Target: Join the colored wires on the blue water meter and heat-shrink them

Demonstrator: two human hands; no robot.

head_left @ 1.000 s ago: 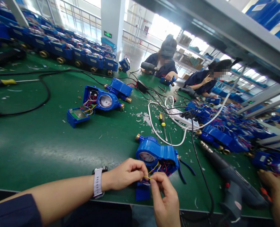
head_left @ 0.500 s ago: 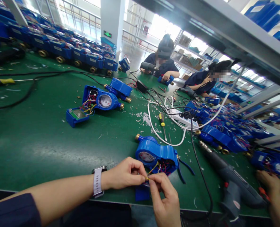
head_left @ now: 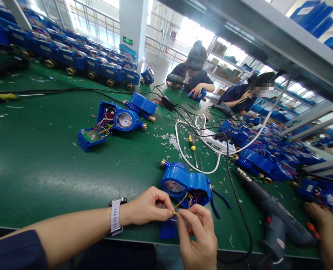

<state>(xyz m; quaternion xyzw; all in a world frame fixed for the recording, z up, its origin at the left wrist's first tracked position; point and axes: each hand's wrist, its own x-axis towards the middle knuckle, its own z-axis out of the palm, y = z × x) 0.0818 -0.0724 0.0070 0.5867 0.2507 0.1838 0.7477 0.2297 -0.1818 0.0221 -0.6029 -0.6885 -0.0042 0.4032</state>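
Observation:
A yellow wire (head_left: 181,203) runs out of the open wiring end of a blue water meter (head_left: 186,179) at the front of the table. My left hand (head_left: 152,206), with a watch on its wrist, pinches this wire between thumb and forefinger. Right beside it, my right hand (head_left: 197,232) pinches the same wire with its fingertips. The two sets of fingertips almost touch. Below them lies a blue cover (head_left: 168,229), partly hidden by my hands. Pliers with blue handles (head_left: 220,202) rest against the meter's right side.
A heat gun (head_left: 276,213) and its black cable lie at right, near another person's hand (head_left: 321,217). A screwdriver (head_left: 192,144) and white power strip (head_left: 217,140) lie beyond the meter. Another opened meter (head_left: 121,119) stands farther left. Rows of meters fill the back; two co-workers sit opposite.
My right hand has turned slightly, its fingers shifting on the yellow wire. My left hand stays nearly in place. Across the table, a co-worker's hand has moved a little on a blue meter.

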